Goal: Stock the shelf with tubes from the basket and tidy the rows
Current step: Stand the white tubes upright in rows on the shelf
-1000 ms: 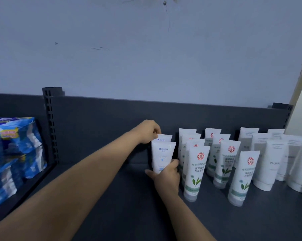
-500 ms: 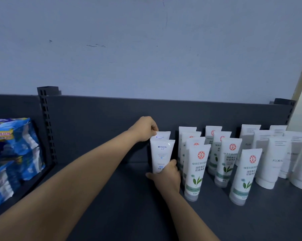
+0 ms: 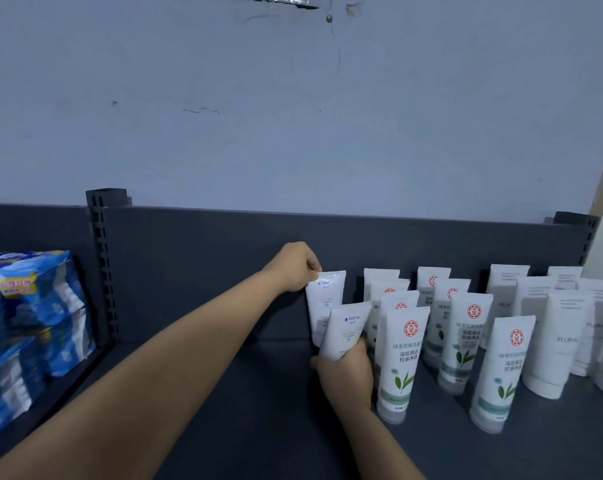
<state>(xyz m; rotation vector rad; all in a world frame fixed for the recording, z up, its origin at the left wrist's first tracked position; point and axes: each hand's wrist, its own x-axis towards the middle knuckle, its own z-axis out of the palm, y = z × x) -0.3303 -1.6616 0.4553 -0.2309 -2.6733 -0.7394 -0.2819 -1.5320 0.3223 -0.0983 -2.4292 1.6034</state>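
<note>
Tubes (image 3: 399,358) are lining the shelf (image 3: 258,393), my left hand (image 3: 295,268) is pinching the top of the leftmost rear tube (image 3: 326,299), and my right hand (image 3: 345,372) is gripping the tilted front tube (image 3: 347,329), which I am wanting to straighten gently.

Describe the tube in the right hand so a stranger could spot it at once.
On the dark shelf, go to the left end of the tube rows, just left of the green-leaf tubes. The tube there is white with blue print and no red seal. Unlike the matching rear tube, it leans right, gripped at its base by the right hand.
</note>
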